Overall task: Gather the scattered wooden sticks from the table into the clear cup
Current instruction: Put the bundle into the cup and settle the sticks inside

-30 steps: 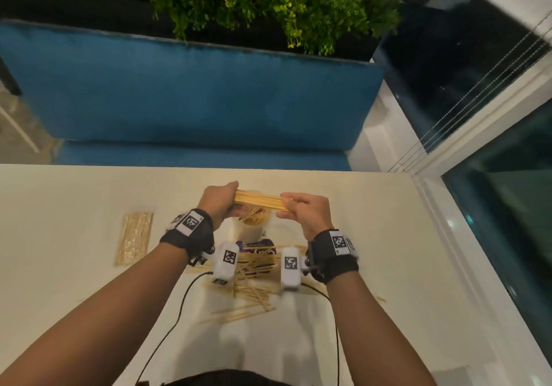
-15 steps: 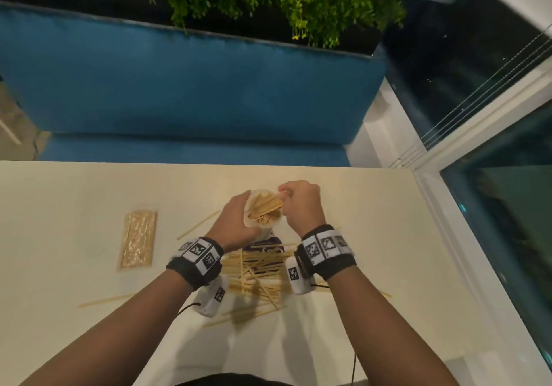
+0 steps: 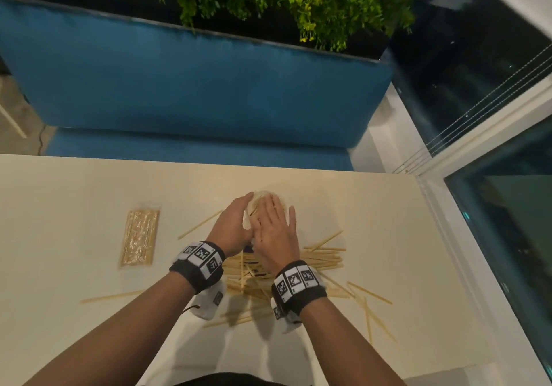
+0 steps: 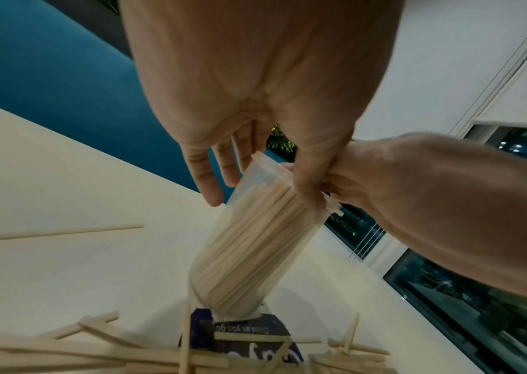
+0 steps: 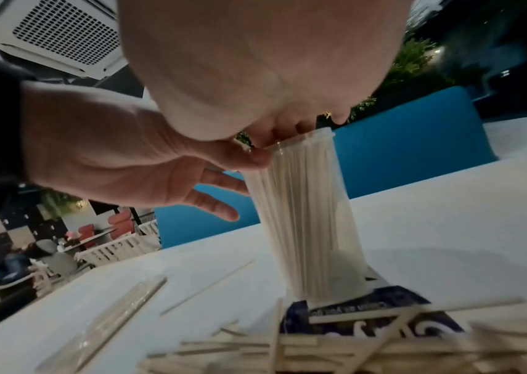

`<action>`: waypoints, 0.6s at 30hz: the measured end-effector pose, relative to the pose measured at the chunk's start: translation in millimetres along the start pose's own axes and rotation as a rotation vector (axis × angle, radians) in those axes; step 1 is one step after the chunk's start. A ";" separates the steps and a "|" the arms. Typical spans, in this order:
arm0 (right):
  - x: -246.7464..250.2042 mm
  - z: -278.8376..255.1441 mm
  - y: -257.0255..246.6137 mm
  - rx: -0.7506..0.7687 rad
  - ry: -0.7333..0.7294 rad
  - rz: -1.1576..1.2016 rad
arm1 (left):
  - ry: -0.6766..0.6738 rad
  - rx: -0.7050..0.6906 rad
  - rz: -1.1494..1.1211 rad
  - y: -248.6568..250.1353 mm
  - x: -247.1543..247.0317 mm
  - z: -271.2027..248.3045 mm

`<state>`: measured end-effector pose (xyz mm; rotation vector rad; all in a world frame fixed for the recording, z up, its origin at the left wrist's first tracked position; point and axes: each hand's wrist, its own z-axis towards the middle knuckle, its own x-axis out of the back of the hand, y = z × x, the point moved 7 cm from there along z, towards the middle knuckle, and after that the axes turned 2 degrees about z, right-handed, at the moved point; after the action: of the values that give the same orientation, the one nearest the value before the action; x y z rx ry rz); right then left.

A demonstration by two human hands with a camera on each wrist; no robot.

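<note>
The clear cup (image 4: pixel 255 235) stood upright on a purple printed card (image 4: pixel 249 336) at the middle of the worktop (image 3: pixel 74 194), already packed with pale wooden sticks reaching close to its rim. The right hand (image 3: pixel 274 236) lay flat over the mouth, fingers straight, apparently pressing the sticks down. The left hand (image 3: pixel 234 225) was open beside the rim, thumb resting on it, fingers straight and gripping nothing. By my judgement the job was perhaps half done: a thick crossed heap of loose sticks (image 3: pixel 316 261) lay just nearer the person than the cup, and single ones were strewn to both sides. The sticks looked thin, straight and light-coloured. A flat clear packet (image 3: pixel 139 237) lay well off to the left.
</note>
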<state>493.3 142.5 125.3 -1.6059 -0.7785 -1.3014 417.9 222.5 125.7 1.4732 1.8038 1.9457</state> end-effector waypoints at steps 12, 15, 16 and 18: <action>-4.3 -12.9 6.0 -0.116 0.111 0.210 | 0.018 -0.012 0.001 -6.2 -1.2 2.0; -8.3 -8.2 7.0 -0.106 0.111 0.247 | 0.017 -0.018 0.004 -6.7 -2.0 2.2; -4.0 -8.2 7.8 -0.117 0.153 0.289 | 0.015 -0.017 0.012 -7.5 -2.1 2.5; 1.5 -10.5 8.7 -0.139 0.198 0.312 | 0.011 -0.015 0.026 -8.7 -2.3 2.5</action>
<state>497.1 129.3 125.0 -1.6015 -0.3075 -1.2817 416.4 225.3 116.9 1.4918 1.7788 1.9791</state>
